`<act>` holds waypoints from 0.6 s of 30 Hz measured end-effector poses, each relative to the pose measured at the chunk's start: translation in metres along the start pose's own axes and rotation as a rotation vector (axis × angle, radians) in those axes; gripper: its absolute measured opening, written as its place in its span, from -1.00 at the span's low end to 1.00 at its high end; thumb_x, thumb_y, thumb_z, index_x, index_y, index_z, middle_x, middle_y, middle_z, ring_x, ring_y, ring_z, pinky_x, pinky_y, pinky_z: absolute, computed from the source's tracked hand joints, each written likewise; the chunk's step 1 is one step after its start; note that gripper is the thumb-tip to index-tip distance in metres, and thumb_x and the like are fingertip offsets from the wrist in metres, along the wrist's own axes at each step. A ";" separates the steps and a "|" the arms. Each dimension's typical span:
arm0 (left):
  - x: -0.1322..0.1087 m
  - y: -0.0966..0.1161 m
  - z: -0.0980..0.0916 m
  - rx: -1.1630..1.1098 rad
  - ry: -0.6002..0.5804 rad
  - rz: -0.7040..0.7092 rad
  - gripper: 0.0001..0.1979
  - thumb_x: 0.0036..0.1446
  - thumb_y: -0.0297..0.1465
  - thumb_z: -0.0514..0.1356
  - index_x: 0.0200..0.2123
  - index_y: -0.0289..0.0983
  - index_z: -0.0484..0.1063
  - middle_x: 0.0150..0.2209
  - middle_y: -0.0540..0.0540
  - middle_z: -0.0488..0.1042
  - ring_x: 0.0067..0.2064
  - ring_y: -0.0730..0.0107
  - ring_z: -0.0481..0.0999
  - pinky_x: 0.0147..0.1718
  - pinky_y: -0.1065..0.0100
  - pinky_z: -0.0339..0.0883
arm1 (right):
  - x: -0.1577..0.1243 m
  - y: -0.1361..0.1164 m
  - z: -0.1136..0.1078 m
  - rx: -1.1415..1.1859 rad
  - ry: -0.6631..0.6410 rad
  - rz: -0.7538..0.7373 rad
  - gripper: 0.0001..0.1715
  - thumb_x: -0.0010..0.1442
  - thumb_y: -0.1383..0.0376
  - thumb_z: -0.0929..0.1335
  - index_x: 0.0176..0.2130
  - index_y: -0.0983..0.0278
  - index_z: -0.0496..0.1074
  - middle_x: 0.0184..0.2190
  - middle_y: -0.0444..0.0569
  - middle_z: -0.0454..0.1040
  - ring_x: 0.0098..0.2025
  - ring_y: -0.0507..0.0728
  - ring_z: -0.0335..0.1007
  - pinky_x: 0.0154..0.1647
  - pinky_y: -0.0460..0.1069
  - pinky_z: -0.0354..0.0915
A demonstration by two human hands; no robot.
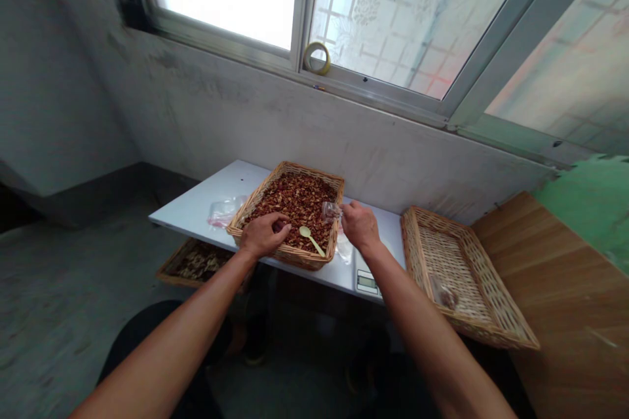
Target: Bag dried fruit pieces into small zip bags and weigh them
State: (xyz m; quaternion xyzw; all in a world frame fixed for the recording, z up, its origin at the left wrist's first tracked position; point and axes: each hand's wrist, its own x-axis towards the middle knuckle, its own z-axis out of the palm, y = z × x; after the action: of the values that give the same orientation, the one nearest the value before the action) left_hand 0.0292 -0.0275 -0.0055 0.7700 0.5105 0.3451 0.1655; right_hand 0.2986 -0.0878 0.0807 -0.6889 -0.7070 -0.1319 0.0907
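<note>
A wicker basket point(255, 200) full of dried red-brown pieces stands on a white table point(196, 206). My left hand point(263, 234) rests in the basket near its front edge, fingers curled down into the pieces. My right hand point(360, 225) is held over the basket's right rim, pinching a small clear plastic bag point(331, 211). A pale yellow spoon point(311, 239) lies on the pieces between my hands.
A digital scale point(366, 281) sits at the table's front edge under my right wrist. A second wicker tray point(457, 275), nearly bare, rests to the right beside a wooden surface point(555, 288). Clear bags point(223, 211) lie left of the basket. Another basket point(199, 263) sits below. Tape roll point(317, 57) on the sill.
</note>
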 end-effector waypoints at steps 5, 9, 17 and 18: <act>0.000 0.002 -0.001 -0.030 -0.020 0.000 -0.67 0.15 -0.13 0.20 -0.12 -0.16 0.57 -0.29 -0.01 0.66 -0.27 0.29 0.62 -0.29 0.35 0.39 | -0.003 0.000 0.009 0.118 0.038 0.074 -0.66 0.37 0.25 0.27 0.03 0.10 0.54 -0.18 0.01 0.52 -0.22 0.14 0.46 -0.21 -0.04 0.21; 0.001 0.002 -0.002 -0.025 -0.037 -0.002 -0.66 0.14 -0.11 0.21 -0.11 -0.14 0.58 -0.29 0.00 0.66 -0.26 0.28 0.62 -0.28 0.35 0.39 | -0.005 -0.003 0.018 0.206 0.068 0.119 -0.67 0.33 0.27 0.30 0.01 0.11 0.57 -0.17 0.01 0.54 -0.20 0.12 0.47 -0.16 -0.06 0.23; 0.001 0.003 -0.005 -0.046 -0.068 0.004 -0.66 0.14 -0.11 0.21 -0.11 -0.14 0.58 -0.29 0.00 0.66 -0.26 0.29 0.62 -0.27 0.35 0.41 | -0.002 -0.008 0.043 0.436 0.143 0.207 -0.70 0.24 0.29 0.35 -0.09 0.17 0.64 -0.22 -0.02 0.61 -0.19 0.12 0.50 -0.07 -0.07 0.28; 0.001 0.003 -0.005 -0.050 -0.069 0.004 -0.66 0.15 -0.11 0.21 -0.10 -0.14 0.58 -0.29 0.00 0.66 -0.26 0.30 0.62 -0.27 0.35 0.41 | -0.002 -0.008 0.045 0.459 0.153 0.219 -0.69 0.24 0.29 0.35 -0.09 0.17 0.64 -0.21 -0.02 0.62 -0.19 0.12 0.50 -0.07 -0.07 0.28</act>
State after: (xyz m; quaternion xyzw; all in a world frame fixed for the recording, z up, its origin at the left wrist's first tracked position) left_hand 0.0282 -0.0288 0.0000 0.7782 0.4940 0.3313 0.2015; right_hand 0.2933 -0.0759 0.0366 -0.7108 -0.6307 -0.0092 0.3113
